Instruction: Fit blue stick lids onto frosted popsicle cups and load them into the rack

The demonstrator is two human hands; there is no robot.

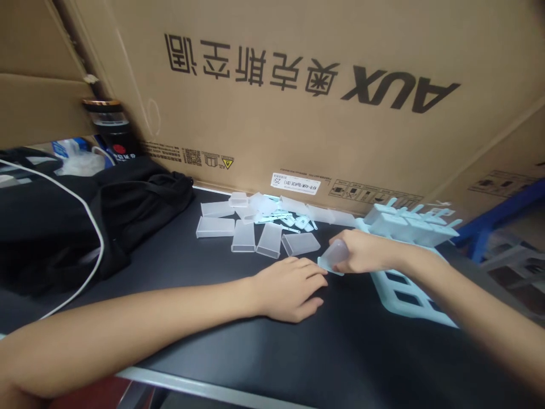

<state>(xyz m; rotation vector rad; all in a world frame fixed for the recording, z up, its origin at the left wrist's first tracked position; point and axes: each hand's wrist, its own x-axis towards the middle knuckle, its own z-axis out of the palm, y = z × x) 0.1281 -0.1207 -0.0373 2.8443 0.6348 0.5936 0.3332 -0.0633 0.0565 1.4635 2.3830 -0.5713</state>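
Observation:
My right hand is closed around a translucent plastic cup-shaped mould piece, held just above the black table. Resting flat on the table beside it is my left hand, fingers stretched out and nearly touching the piece. A pale blue ice-pop mould tray lies under my right wrist, with empty rectangular slots showing. Behind it stands a pale blue tray of filled slots with sticks. Several translucent mould cups lie scattered on the table ahead of my hands.
A large brown cardboard box printed AUX walls off the back. A black bag with a white cable fills the left side, with a dark bottle behind it. The table's metal front edge runs below.

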